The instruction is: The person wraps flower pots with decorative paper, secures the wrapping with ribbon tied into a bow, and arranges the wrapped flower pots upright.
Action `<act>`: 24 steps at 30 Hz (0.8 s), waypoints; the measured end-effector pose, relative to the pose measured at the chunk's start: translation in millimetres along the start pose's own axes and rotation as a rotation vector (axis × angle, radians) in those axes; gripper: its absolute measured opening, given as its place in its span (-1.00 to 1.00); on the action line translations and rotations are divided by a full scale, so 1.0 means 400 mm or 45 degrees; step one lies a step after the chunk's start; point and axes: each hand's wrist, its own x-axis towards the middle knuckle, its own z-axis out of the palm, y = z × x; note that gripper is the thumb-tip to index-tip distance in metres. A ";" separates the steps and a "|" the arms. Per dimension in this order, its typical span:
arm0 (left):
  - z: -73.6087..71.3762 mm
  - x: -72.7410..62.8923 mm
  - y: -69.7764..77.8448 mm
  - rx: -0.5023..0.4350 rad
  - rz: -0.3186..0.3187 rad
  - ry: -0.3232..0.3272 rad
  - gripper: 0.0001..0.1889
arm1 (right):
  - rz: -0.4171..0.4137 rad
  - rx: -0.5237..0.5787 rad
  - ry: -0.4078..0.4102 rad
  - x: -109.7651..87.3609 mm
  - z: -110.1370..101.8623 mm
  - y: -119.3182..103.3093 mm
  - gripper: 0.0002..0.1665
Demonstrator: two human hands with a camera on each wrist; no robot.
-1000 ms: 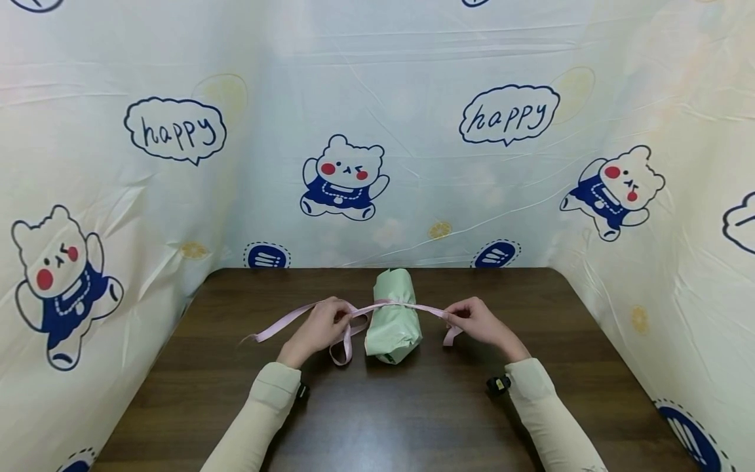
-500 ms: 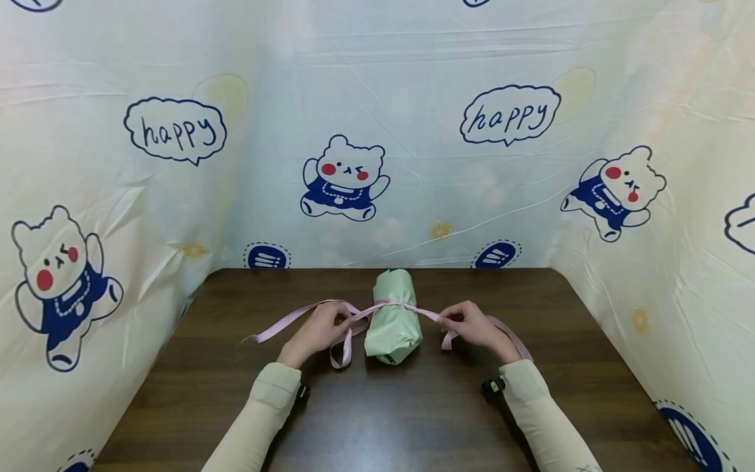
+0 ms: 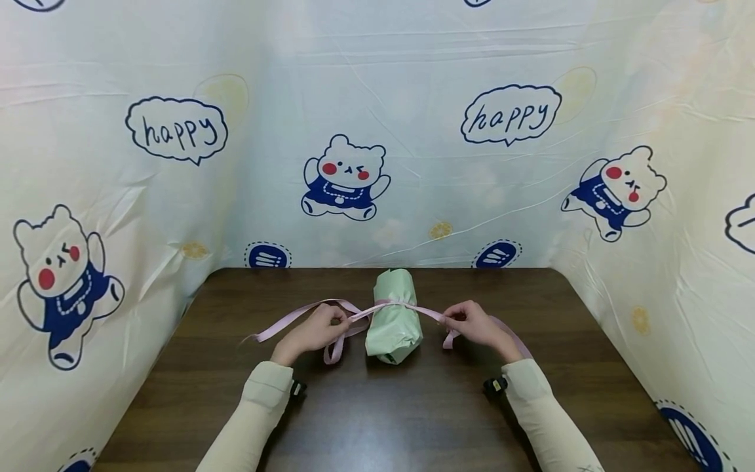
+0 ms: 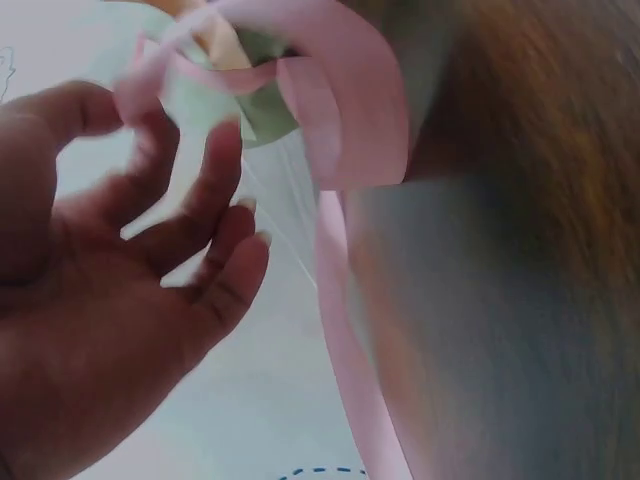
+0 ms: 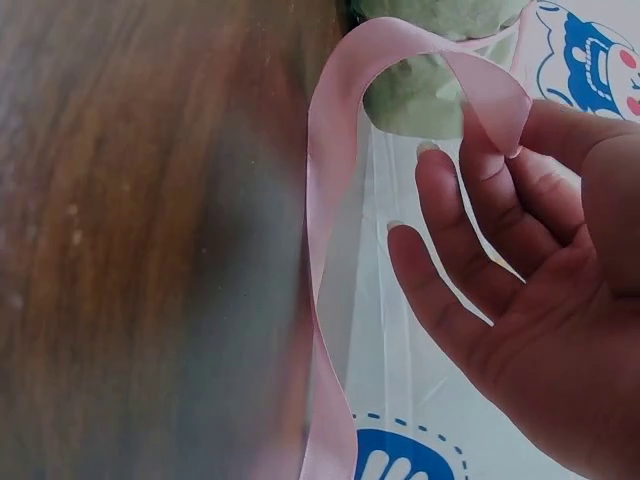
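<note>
A pale green wrapped bundle (image 3: 394, 334) lies lengthwise on the table, with a pink ribbon (image 3: 426, 311) tied across its middle. On the bundle's left side, my left hand (image 3: 314, 328) pinches one length of ribbon between thumb and index finger. Opposite it, my right hand (image 3: 476, 324) pinches the other length the same way. Both lengths run fairly straight from the bundle to the fingertips. In the left wrist view, the ribbon (image 4: 365, 110) curls in a broad loop past the fingers. A long tail of ribbon (image 5: 333, 150) hangs down beside my right hand in its wrist view.
The dark wooden table (image 3: 377, 419) ends against a printed cloth (image 3: 413, 78) at the back and sides. To the left, a loose ribbon end trails over the tabletop. Black wrist cameras (image 3: 495, 385) sit below both cuffs.
My left hand has shifted slightly left, and the ribbon loop under it moved along. The right hand dipped a little, and a ribbon tail now shows behind its wrist. The bundle stayed put.
</note>
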 end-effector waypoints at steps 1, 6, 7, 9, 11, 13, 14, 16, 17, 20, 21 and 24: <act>-0.002 -0.003 0.002 -0.034 0.009 -0.029 -0.69 | 0.008 0.006 -0.011 -0.003 0.000 -0.003 -0.71; -0.015 -0.014 0.019 -0.224 0.030 -0.051 -0.60 | 0.049 0.022 -0.046 -0.012 -0.001 -0.021 -0.61; -0.018 -0.015 0.026 -0.261 0.035 -0.026 -0.60 | 0.055 0.020 -0.049 -0.013 0.000 -0.024 -0.59; -0.023 -0.014 0.041 -0.346 0.048 0.045 -0.63 | 0.058 0.022 -0.050 -0.013 0.001 -0.031 -0.56; -0.024 -0.011 0.054 -0.439 0.063 0.126 -0.68 | 0.058 0.043 -0.052 -0.013 0.002 -0.036 -0.55; -0.021 -0.005 0.069 -0.528 0.073 0.206 -0.76 | 0.050 0.059 -0.058 -0.014 0.004 -0.042 -0.54; -0.019 -0.002 0.076 -0.570 0.081 0.243 -0.81 | 0.045 0.063 -0.061 -0.014 0.005 -0.045 -0.53; -0.012 0.005 0.089 -0.646 0.100 0.311 -0.85 | 0.042 0.071 -0.068 -0.015 0.008 -0.053 -0.51; -0.007 0.010 0.095 -0.686 0.117 0.340 -0.85 | 0.035 0.065 -0.072 -0.015 0.009 -0.055 -0.50; 0.006 0.027 0.113 -0.809 0.170 0.427 -0.80 | 0.029 0.045 -0.071 -0.015 0.012 -0.062 -0.46; 0.010 0.033 0.118 -0.852 0.188 0.455 -0.77 | 0.031 0.046 -0.071 -0.014 0.012 -0.064 -0.46; 0.020 0.051 0.132 -0.968 0.241 0.529 -0.65 | 0.029 0.048 -0.078 -0.013 0.011 -0.070 -0.46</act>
